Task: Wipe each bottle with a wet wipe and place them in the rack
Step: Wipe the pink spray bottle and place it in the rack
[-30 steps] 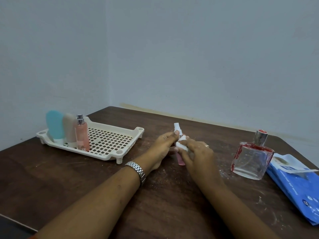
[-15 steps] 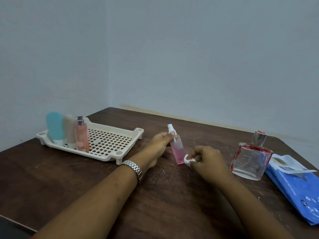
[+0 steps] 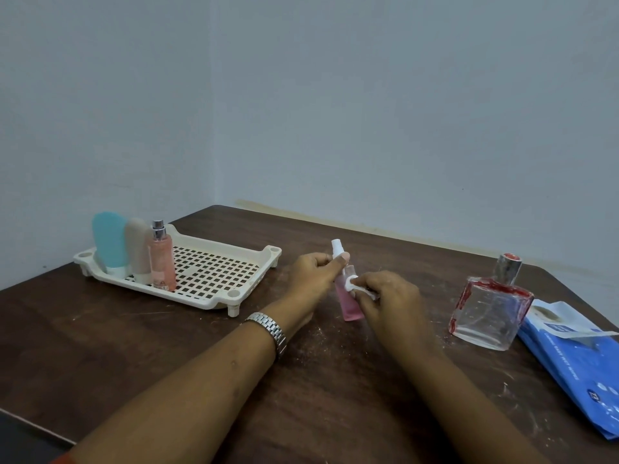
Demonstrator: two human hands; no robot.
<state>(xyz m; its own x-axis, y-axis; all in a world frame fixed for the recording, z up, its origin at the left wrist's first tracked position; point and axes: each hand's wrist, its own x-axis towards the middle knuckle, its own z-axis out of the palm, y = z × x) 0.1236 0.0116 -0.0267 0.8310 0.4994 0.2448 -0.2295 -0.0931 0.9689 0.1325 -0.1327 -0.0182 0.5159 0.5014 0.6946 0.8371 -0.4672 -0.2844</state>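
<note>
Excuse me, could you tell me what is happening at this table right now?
A person is wiping bottles. The left hand grips a small pink spray bottle near its top, while the right hand presses a white wet wipe against its side. Three bottles already stand in the white rack. A square glass bottle waits on the table beside the blue wipes pack.
</note>
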